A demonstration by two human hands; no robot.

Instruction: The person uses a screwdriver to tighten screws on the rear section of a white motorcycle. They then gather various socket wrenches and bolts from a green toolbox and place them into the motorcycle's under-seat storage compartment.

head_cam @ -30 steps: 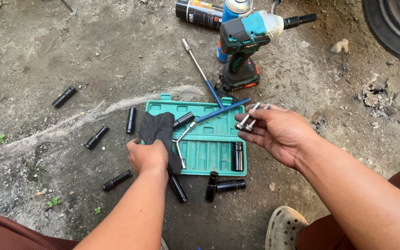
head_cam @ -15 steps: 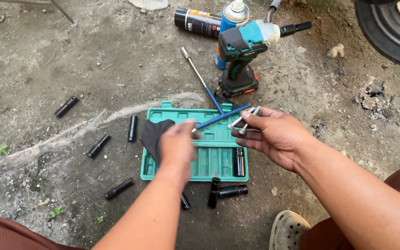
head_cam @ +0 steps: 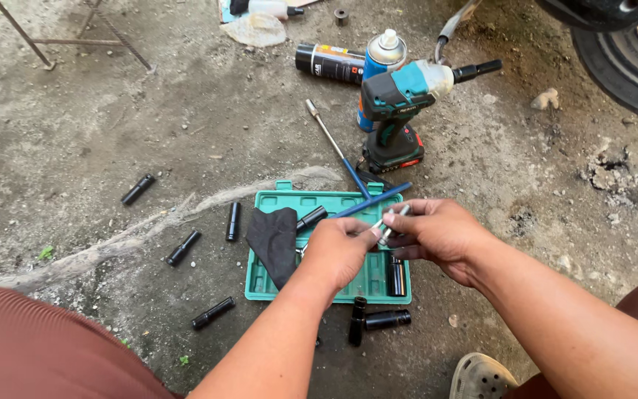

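Observation:
Both hands meet over a green plastic socket case (head_cam: 269, 287) lying open on the concrete. My right hand (head_cam: 437, 235) grips a small bundle of silver metal bits (head_cam: 391, 222). My left hand (head_cam: 341, 251) has its fingertips pinched on one of those bits, touching the right hand. A black cloth (head_cam: 275, 238) lies on the case's left part. Two black sockets (head_cam: 311, 218) (head_cam: 396, 275) rest in the case. A blue-handled T wrench (head_cam: 348, 174) lies across its top edge.
A teal cordless impact wrench (head_cam: 400, 111) stands behind the case, with a blue spray can (head_cam: 379, 63) and a black can (head_cam: 330, 63) beyond it. Several black sockets (head_cam: 186, 247) lie scattered on the ground. A tyre (head_cam: 622, 63) is at top right; my sandal (head_cam: 481, 377) bottom right.
My left hand has come off the black cloth and moved right to the silver bits in my right hand. The camera has tilted so the scene sits lower.

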